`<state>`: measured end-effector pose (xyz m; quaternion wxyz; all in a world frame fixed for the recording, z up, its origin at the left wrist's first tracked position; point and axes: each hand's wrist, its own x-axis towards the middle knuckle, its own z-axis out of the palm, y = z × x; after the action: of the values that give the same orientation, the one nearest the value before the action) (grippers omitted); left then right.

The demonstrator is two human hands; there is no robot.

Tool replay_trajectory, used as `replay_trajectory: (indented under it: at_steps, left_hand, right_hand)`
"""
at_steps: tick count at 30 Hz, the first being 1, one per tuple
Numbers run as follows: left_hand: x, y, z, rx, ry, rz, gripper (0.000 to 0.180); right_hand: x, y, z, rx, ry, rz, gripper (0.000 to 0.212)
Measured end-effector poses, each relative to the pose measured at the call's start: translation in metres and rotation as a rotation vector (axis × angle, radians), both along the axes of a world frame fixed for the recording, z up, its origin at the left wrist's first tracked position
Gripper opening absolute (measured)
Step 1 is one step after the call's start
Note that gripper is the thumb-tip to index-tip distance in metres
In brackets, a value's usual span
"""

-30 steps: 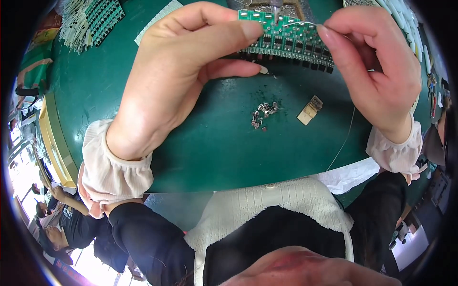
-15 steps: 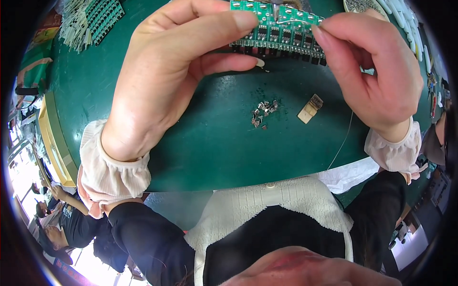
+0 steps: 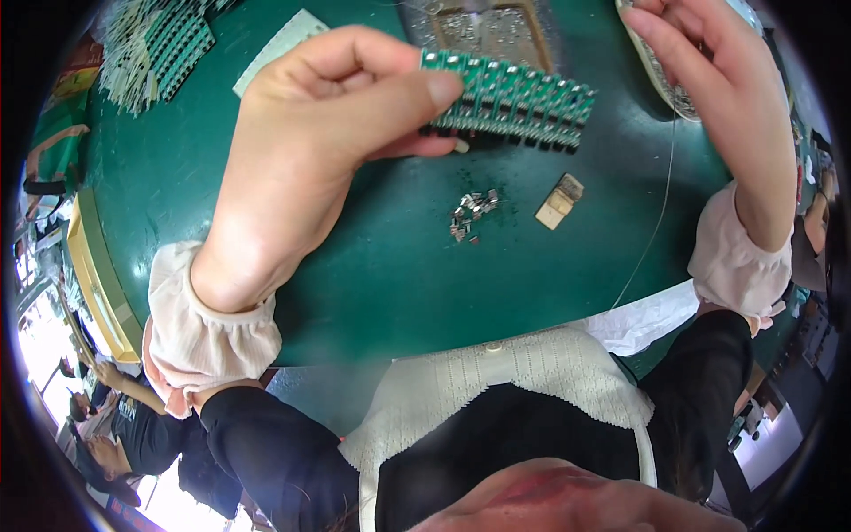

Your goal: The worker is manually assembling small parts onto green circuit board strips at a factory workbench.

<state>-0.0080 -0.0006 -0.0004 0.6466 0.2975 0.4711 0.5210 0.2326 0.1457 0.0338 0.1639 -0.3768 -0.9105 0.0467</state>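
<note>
From the head view, a worker's left hand grips a green circuit-board panel by its left end above a green desk, thumb over the face and fingers behind, a grip that seemingly leaves most of the board uncovered and tilted toward the eye. A thin wire rises from the desk's near edge to the right hand, whose fingers are bent over an oval dish (whether they pinch the wire, one cannot tell). Small metal pieces and a small pale block lie nearer the body, probably to stay within easy reach. The hands are well apart; the panel lies between them, touching only the left, its free end pointing toward the right, and before a tray of metal bits.
</note>
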Motion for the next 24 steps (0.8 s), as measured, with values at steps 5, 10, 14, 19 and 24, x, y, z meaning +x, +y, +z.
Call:
replay_trajectory:
  at_steps: [5, 10, 14, 19, 24]
  left_hand:
    - [0.01, -0.007, 0.006, 0.032, 0.326, -0.079, 0.008]
    - [0.019, -0.018, 0.007, 0.22, 0.39, -0.125, 0.013]
    - [0.019, -0.017, 0.006, 0.451, 0.653, -0.207, 0.014]
    - [0.016, -0.016, 0.003, 0.782, 0.951, -0.276, 0.019]
    - [0.013, -0.01, -0.008, 1.12, 1.085, -0.228, 0.029]
  right_hand:
    - [0.022, 0.025, 0.003, 0.067, -0.188, -0.182, 0.01]
    - [0.017, 0.027, -0.004, 0.112, -0.347, 0.02, 0.007]
    - [0.021, 0.032, -0.011, 0.136, -0.333, 0.116, 0.008]
    - [0.016, 0.032, -0.007, 0.11, -0.372, 0.031, 0.012]
    - [-0.011, 0.002, 0.028, -0.512, 0.031, -0.188, 0.008]
